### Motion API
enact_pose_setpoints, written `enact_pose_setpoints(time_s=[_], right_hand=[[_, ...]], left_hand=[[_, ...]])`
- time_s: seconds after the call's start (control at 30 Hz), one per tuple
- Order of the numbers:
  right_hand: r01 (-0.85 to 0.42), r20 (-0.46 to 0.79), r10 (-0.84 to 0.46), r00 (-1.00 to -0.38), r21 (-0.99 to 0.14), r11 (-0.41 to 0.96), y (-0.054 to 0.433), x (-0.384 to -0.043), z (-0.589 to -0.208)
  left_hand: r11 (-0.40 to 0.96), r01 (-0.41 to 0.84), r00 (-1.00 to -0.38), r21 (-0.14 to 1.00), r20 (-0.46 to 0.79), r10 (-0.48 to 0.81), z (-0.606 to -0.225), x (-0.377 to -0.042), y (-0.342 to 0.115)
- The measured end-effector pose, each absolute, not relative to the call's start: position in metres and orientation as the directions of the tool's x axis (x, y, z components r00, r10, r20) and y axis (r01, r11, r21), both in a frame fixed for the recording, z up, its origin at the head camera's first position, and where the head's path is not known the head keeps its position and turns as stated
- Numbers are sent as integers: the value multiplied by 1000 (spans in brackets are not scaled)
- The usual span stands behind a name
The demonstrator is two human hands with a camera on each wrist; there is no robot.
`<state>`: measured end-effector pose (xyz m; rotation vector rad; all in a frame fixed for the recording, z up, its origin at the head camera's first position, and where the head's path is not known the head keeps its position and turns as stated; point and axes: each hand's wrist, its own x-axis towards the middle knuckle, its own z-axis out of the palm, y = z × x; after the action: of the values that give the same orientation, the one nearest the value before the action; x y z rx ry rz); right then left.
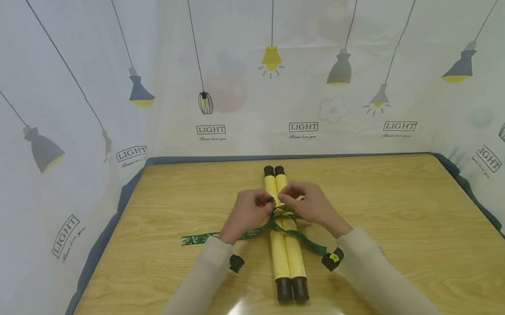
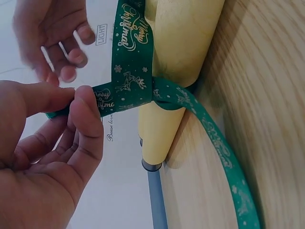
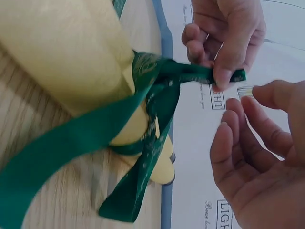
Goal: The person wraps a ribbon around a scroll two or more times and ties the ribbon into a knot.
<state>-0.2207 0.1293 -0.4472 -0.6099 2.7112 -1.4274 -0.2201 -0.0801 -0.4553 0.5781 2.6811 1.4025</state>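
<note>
Two yellow tubes (image 1: 280,256) with black end caps lie side by side on the table. A green ribbon (image 2: 128,52) printed with "Merry Christmas" wraps round them, with loops and loose tails at the knot. My left hand (image 1: 253,208) pinches a short folded piece of the ribbon between thumb and forefinger, above the tubes. Close beside it, my right hand (image 3: 262,167) has its fingers loosely bent with nothing between them. One ribbon tail reaches left across the table; another hangs to the right of the tubes.
The wooden table (image 1: 399,214) extends on both sides of the tubes. A white sheet (image 1: 240,27) printed with lamps and the word LIGHT stands round its back and sides, with a blue band along the table edge. A dark strap (image 1: 333,259) hangs at the right wrist.
</note>
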Motion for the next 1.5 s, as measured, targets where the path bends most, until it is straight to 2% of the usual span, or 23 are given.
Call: enact_pose_setpoints(time_s=[0.37, 0.63, 1.17, 1.5], right_hand=[[-414, 69, -537, -841, -721, 556, 143, -206, -467], [-525, 132, -601, -788, -654, 544, 151, -201, -480], [-464, 104, -540, -835, -661, 590, 194, -204, -481], [-415, 70, -502, -862, -666, 619, 233, -198, -472]], left_hand=[[466, 242, -935, 851, 75, 347, -457, -221, -89], [471, 244, -934, 848, 74, 350, -458, -222, -91], [470, 199, -937, 860, 27, 349, -464, -225, -98], [453, 202, -940, 868, 43, 338, -466, -226, -103]])
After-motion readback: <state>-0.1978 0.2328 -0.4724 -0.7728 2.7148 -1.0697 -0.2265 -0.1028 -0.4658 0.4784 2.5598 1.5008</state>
